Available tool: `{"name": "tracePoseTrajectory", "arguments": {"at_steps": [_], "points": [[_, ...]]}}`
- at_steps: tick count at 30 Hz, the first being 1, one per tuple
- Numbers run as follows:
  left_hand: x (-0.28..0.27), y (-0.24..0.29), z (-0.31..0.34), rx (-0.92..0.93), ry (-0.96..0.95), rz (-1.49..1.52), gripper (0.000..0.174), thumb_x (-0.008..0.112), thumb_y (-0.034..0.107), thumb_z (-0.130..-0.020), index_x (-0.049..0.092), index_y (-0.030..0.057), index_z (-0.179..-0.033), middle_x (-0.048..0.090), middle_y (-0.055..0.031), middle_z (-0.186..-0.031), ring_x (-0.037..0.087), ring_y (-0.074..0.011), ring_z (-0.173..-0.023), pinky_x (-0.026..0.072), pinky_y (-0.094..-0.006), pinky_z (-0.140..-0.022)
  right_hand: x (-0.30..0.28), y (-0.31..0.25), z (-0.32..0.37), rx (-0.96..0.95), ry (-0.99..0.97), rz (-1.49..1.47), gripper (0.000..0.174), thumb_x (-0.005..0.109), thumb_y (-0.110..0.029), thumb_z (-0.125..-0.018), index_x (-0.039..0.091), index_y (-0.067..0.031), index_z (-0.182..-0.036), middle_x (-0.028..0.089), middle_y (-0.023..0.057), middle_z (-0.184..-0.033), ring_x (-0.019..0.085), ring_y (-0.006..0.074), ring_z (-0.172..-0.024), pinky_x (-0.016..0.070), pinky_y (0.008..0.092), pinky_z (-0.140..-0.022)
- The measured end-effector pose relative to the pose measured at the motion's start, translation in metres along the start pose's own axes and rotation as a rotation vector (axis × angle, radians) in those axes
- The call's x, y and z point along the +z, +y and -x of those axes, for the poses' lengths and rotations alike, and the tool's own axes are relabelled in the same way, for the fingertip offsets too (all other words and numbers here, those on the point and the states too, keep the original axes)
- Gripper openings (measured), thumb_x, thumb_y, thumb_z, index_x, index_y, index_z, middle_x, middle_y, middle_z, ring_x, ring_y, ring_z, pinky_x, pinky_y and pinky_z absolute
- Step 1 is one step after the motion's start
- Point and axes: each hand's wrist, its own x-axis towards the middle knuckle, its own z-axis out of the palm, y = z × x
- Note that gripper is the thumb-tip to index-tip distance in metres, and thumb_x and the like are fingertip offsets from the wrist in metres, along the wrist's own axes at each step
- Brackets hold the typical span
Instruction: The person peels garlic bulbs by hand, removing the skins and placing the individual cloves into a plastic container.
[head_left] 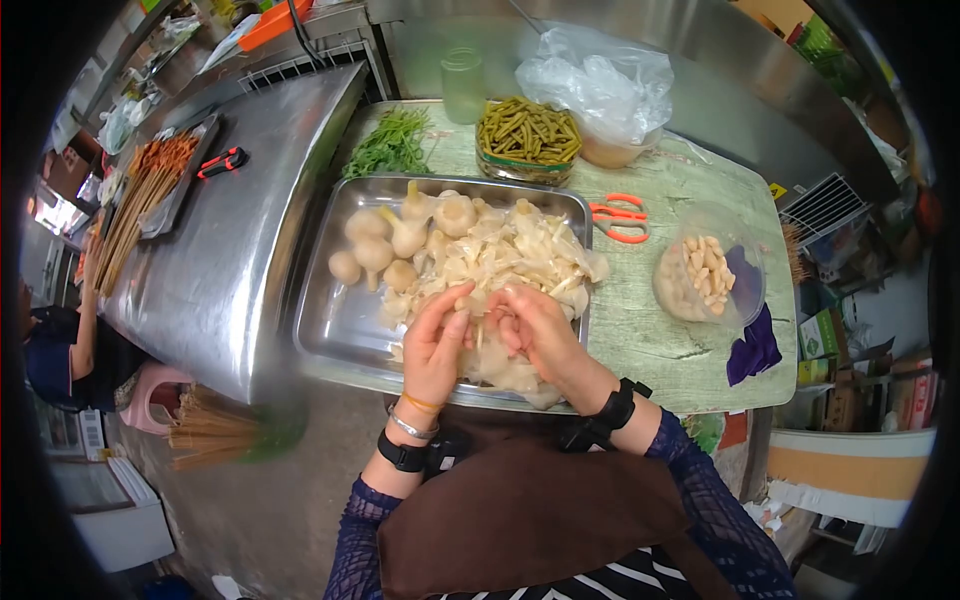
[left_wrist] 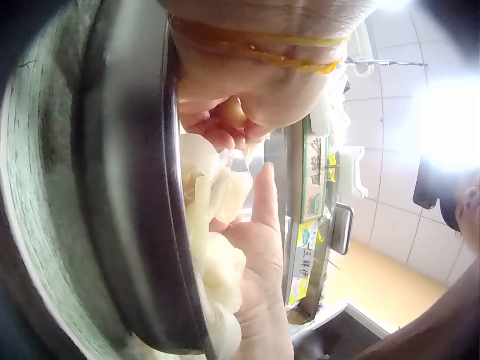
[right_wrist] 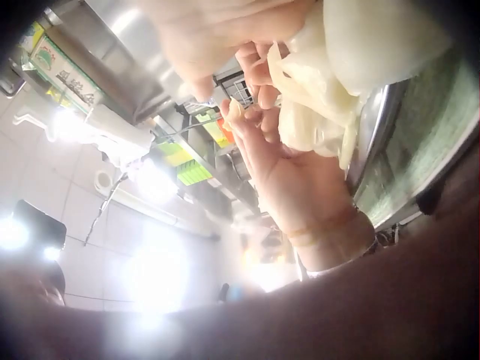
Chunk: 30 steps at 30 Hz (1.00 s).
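My left hand pinches a small pale garlic clove between thumb and fingertip. Facing it is my right hand, its thumb straight and its other fingers bent; I cannot tell whether those fingers hold anything. Thin garlic skin shows between the two hands. Both are over the near side of a steel tray. A heap of loose garlic skins fills the tray's right half, and several whole garlic bulbs sit at its left.
Right of the tray, a clear tub holds peeled cloves, beside a purple cloth. Orange-handled scissors lie by the tray's edge. Behind stand a box of green beans, leafy greens and a plastic bag. A steel counter adjoins at left.
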Motion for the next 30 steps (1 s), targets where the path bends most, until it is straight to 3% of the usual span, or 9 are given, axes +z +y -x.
{"name": "tracePoseTrajectory", "arguments": {"at_steps": [2, 5, 8, 11, 17, 20, 23, 30], "points": [[-0.001, -0.002, -0.001, -0.008, -0.046, -0.01, 0.031, 0.053, 0.007, -0.098, 0.056, -0.0009, -0.128, 0.054, -0.0046, -0.109, 0.052, -0.0075, -0.075, 0.0443, -0.0207, -0.068, 0.002, 0.001, 0.001, -0.045, 0.001, 0.116, 0.021, 0.063, -0.022, -0.094, 0.063, -0.0017, -0.098, 0.063, 0.0029, -0.078, 0.048, 0.004, -0.057, 0.039, 0.0179, -0.051], [0.0, 0.001, -0.002, -0.014, -0.051, -0.154, 0.032, 0.055, 0.008, -0.097, 0.057, 0.0005, -0.128, 0.055, -0.0053, -0.109, 0.053, -0.0099, -0.078, 0.0451, -0.022, -0.071, -0.002, 0.006, 0.002, -0.133, -0.019, 0.23, 0.018, 0.064, -0.017, -0.094, 0.064, -0.0006, -0.102, 0.067, 0.0038, -0.085, 0.051, 0.0028, -0.062, 0.0412, 0.0172, -0.053], [-0.001, 0.005, 0.0, 0.048, -0.053, -0.18, 0.028, 0.056, 0.01, -0.096, 0.061, 0.0013, -0.123, 0.059, -0.006, -0.101, 0.056, -0.0136, -0.081, 0.0462, -0.0248, -0.075, -0.002, 0.006, 0.003, -0.194, 0.01, 0.308, 0.016, 0.065, -0.009, -0.092, 0.064, 0.0009, -0.104, 0.068, 0.0028, -0.088, 0.055, 0.0022, -0.069, 0.0445, 0.0173, -0.058], [0.004, 0.005, -0.001, 0.001, 0.063, -0.284, 0.024, 0.056, 0.012, -0.096, 0.064, 0.001, -0.116, 0.062, -0.0073, -0.094, 0.058, -0.0171, -0.085, 0.047, -0.0278, -0.079, 0.004, 0.006, 0.005, -0.233, 0.028, 0.314, 0.017, 0.066, -0.005, -0.091, 0.063, 0.0023, -0.106, 0.067, 0.0012, -0.089, 0.058, 0.0023, -0.075, 0.047, 0.0175, -0.064], [0.011, 0.011, 0.0, 0.207, 0.045, -0.52, 0.022, 0.057, 0.008, -0.094, 0.065, 0.0011, -0.113, 0.062, -0.0109, -0.093, 0.059, -0.022, -0.084, 0.0475, -0.0306, -0.076, 0.0, 0.006, 0.007, -0.202, 0.034, 0.333, 0.018, 0.063, 0.0, -0.088, 0.063, 0.0036, -0.106, 0.066, 0.0006, -0.087, 0.059, 0.0034, -0.075, 0.0477, 0.0178, -0.065], [0.012, 0.001, -0.006, 0.517, 0.065, -0.697, 0.022, 0.053, 0.01, -0.098, 0.065, 0.0003, -0.114, 0.058, -0.0073, -0.087, 0.05, -0.0093, -0.062, 0.0426, -0.0236, -0.057, -0.002, 0.008, 0.006, -0.193, 0.056, 0.369, 0.016, 0.063, 0.0, -0.087, 0.063, 0.0036, -0.103, 0.065, 0.0008, -0.084, 0.058, 0.0038, -0.071, 0.0474, 0.0186, -0.061], [0.012, 0.003, -0.001, 0.319, 0.046, -0.627, 0.022, 0.052, 0.011, -0.099, 0.064, -0.0004, -0.112, 0.057, -0.0053, -0.086, 0.049, -0.0088, -0.06, 0.0421, -0.0233, -0.057, -0.001, 0.006, 0.006, -0.158, 0.045, 0.332, 0.014, 0.063, -0.001, -0.087, 0.063, 0.003, -0.1, 0.064, 0.001, -0.081, 0.057, 0.0042, -0.067, 0.0464, 0.0192, -0.058], [-0.001, 0.0, -0.005, -0.204, -0.073, -0.018, 0.024, 0.05, 0.016, -0.101, 0.064, 0.0, -0.113, 0.052, 0.0001, -0.075, 0.046, -0.0052, -0.058, 0.038, -0.0208, -0.053, -0.004, 0.004, 0.004, -0.111, -0.001, 0.248, 0.007, 0.062, -0.003, -0.087, 0.062, 0.0004, -0.094, 0.062, -0.0006, -0.079, 0.055, 0.0031, -0.064, 0.0446, 0.0185, -0.056]]}}
